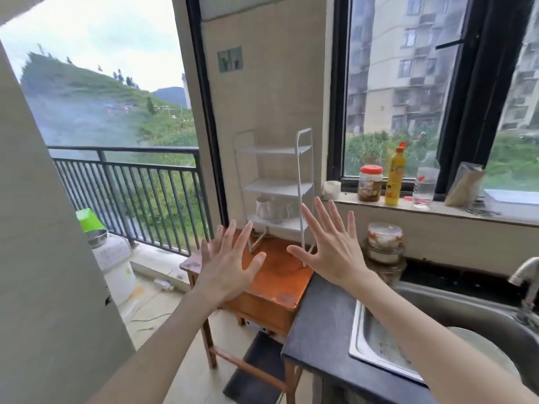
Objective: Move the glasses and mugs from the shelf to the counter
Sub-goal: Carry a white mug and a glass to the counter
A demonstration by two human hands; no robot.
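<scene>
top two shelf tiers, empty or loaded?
Empty: both upper tiers of the white rack show bare; the mugs and glasses sit on the lowest.

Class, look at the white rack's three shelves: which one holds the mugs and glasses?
The bottom shelf: the mugs and glasses stand on it, while the two shelves above look bare.

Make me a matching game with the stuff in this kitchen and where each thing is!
Things:
1. White ceramic mug
2. Tall yellow plastic squeeze bottle
3. White metal three-tier shelf rack
4. Green plastic tub turned upside down

Places:
A. On the small orange wooden table
B. Outside on the balcony by the black metal railing
C. On the rack's bottom tier
D. On the stone window sill

Pairs: 1-C, 2-D, 3-A, 4-B
</scene>
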